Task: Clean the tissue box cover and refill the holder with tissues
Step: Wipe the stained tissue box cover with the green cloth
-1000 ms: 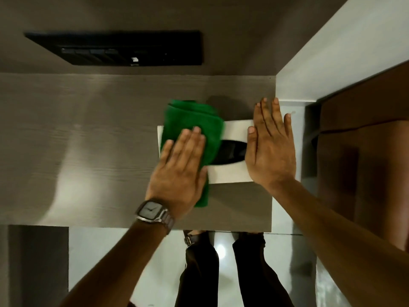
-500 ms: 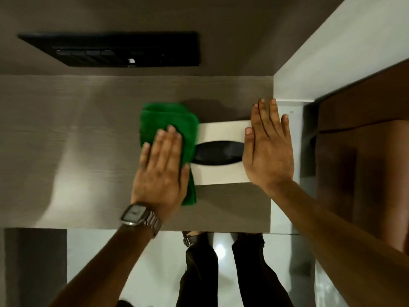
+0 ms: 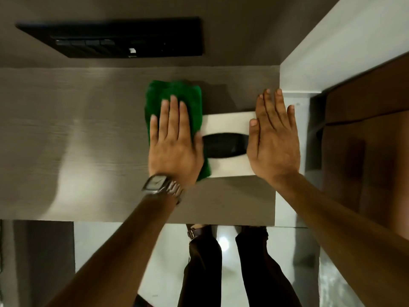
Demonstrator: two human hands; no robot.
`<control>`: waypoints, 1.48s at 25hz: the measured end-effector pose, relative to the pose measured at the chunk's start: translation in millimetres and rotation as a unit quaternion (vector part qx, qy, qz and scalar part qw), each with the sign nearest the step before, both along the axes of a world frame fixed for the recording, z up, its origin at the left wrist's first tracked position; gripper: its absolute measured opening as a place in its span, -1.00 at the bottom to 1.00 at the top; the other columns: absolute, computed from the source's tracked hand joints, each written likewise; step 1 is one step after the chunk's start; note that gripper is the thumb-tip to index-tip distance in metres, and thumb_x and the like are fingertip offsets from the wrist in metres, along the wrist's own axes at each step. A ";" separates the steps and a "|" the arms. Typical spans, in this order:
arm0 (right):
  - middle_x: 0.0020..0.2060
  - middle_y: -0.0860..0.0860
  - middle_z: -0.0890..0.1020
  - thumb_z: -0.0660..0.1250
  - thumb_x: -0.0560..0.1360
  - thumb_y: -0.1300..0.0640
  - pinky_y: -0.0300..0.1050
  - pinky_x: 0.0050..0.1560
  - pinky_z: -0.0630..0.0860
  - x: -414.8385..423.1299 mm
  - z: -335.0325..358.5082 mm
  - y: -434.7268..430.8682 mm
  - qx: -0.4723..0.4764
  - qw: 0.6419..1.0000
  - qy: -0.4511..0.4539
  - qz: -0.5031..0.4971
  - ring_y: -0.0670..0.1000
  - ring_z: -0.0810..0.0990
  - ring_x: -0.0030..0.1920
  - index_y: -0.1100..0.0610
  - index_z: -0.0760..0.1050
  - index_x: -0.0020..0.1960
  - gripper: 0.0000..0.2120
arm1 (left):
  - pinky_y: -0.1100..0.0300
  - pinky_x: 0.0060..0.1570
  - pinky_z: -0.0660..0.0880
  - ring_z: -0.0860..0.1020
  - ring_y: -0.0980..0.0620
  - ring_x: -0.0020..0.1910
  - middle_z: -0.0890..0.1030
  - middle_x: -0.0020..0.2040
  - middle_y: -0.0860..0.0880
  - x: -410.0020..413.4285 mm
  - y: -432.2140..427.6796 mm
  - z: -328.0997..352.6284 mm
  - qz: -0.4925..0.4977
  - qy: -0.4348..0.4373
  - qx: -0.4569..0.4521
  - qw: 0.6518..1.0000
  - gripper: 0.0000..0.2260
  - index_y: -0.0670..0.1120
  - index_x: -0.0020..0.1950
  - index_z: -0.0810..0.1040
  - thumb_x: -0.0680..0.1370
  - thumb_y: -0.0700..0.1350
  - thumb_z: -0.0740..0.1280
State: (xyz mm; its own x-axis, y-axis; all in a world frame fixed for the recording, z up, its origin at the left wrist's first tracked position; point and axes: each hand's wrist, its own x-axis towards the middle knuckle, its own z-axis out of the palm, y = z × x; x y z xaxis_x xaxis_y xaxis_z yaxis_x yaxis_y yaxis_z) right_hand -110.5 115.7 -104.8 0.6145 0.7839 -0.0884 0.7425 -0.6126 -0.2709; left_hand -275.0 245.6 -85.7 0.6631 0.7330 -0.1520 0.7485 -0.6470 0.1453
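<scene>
A white tissue box cover (image 3: 226, 122) with a dark oval opening (image 3: 223, 145) lies on the grey wood-grain tabletop (image 3: 77, 140), near its right end. My left hand (image 3: 174, 142), with a watch on its wrist, presses flat on a folded green cloth (image 3: 177, 94). The cloth covers the left end of the cover. My right hand (image 3: 274, 138) lies flat over the right end of the cover and holds it down. No tissues are in view.
A black keyboard-like panel (image 3: 124, 41) sits at the back of the table. A white wall block (image 3: 332, 52) and a brown wooden cabinet (image 3: 365, 151) stand on the right. The table's front edge (image 3: 155, 221) runs above my legs and the glossy floor.
My left hand swept the green cloth to the left, off the oval opening, then came back a little to the right. My right hand stayed on the cover's right end.
</scene>
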 end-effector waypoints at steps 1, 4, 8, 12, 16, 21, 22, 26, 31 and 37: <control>0.64 0.11 0.10 -0.25 0.69 -0.10 0.12 0.62 -0.09 0.5 -0.5 -0.2 0.001 1.000 0.001 0.000 0.10 -0.04 0.64 0.19 0.03 0.63 -0.39 | -0.10 0.55 -0.06 0.05 -0.15 0.59 0.13 0.60 -0.21 27.8 -5.4 0.3 0.036 -0.005 0.000 0.999 -0.42 -0.22 0.58 0.11 0.64 0.08 0.02; 0.64 0.13 0.10 -0.26 0.68 -0.09 0.14 0.62 -0.08 -0.1 1.5 0.8 0.009 1.000 0.013 0.003 0.10 -0.04 0.64 0.20 0.04 0.63 -0.38 | -0.09 0.56 -0.06 0.03 -0.14 0.60 0.11 0.61 -0.20 46.9 -49.2 -0.5 -0.111 -0.018 -0.013 0.994 -0.43 -0.21 0.59 0.09 0.65 0.05 0.04; 0.64 0.11 0.08 -0.22 0.69 -0.07 0.16 0.62 -0.07 1.7 3.3 -0.9 -0.002 1.000 0.016 0.002 0.09 -0.06 0.65 0.19 0.02 0.63 -0.41 | 0.00 0.56 -0.14 -0.04 -0.05 0.60 0.08 0.62 -0.15 -38.5 -36.3 6.0 -0.155 0.008 -0.026 0.988 -0.43 -0.15 0.60 0.03 0.65 0.06 0.03; 0.64 0.13 0.11 -0.27 0.68 -0.11 0.16 0.61 -0.05 0.1 1.0 1.6 0.006 1.000 0.001 -0.007 0.11 -0.02 0.64 0.20 0.03 0.63 -0.38 | -0.10 0.55 -0.07 0.03 -0.16 0.60 0.12 0.61 -0.23 4.7 -7.3 -0.1 0.043 0.007 0.017 0.999 -0.41 -0.23 0.58 0.09 0.64 0.07 0.05; 0.63 0.15 0.13 -0.24 0.69 -0.08 0.21 0.61 -0.02 0.7 3.5 1.4 0.023 1.000 0.017 -0.002 0.13 -0.01 0.64 0.23 0.07 0.62 -0.39 | -0.07 0.56 -0.10 0.01 -0.13 0.60 0.09 0.62 -0.20 32.4 -48.0 2.6 -0.134 0.008 -0.004 0.991 -0.43 -0.21 0.59 0.05 0.66 0.06 0.01; 0.64 0.14 0.11 -0.23 0.69 -0.07 0.17 0.61 -0.06 -0.5 3.2 0.4 0.005 1.000 0.007 0.005 0.11 -0.02 0.64 0.22 0.04 0.63 -0.40 | -0.01 0.55 -0.13 0.02 -0.09 0.58 0.08 0.60 -0.17 -37.7 -16.7 5.7 -0.070 0.016 -0.022 0.997 -0.44 -0.19 0.58 0.04 0.66 0.07 -0.01; 0.63 0.14 0.12 -0.21 0.69 -0.07 0.17 0.61 -0.05 -0.8 1.2 1.6 0.012 1.000 0.004 0.006 0.12 -0.01 0.64 0.22 0.05 0.62 -0.40 | -0.05 0.55 -0.11 0.02 -0.11 0.59 0.10 0.61 -0.19 -15.8 -3.1 3.1 0.009 0.010 -0.007 1.000 -0.43 -0.21 0.58 0.07 0.66 0.08 -0.02; 0.63 0.16 0.14 -0.19 0.68 -0.05 0.20 0.61 -0.04 0.4 3.5 -0.6 0.029 0.999 0.018 0.000 0.12 0.01 0.64 0.23 0.08 0.62 -0.41 | -0.10 0.55 -0.08 0.02 -0.13 0.60 0.13 0.61 -0.20 55.7 -48.9 4.2 -0.045 -0.017 -0.025 0.999 -0.44 -0.21 0.59 0.12 0.65 0.06 -0.01; 0.63 0.15 0.10 -0.19 0.69 -0.05 0.19 0.61 -0.07 1.5 5.6 -0.6 0.014 1.000 0.020 0.001 0.12 -0.02 0.64 0.22 0.04 0.62 -0.41 | -0.01 0.55 -0.11 -0.02 -0.03 0.58 0.08 0.60 -0.15 -46.1 -33.7 4.5 -0.120 -0.005 -0.039 0.992 -0.44 -0.18 0.59 0.07 0.65 0.05 0.02; 0.63 0.16 0.13 -0.22 0.69 -0.08 0.20 0.61 -0.04 2.8 2.7 -1.8 0.024 1.000 0.014 -0.001 0.12 0.00 0.64 0.23 0.06 0.62 -0.40 | -0.11 0.55 -0.08 0.03 -0.15 0.60 0.12 0.61 -0.21 42.4 -30.3 8.6 0.014 -0.012 -0.029 0.999 -0.43 -0.22 0.59 0.11 0.65 0.06 0.00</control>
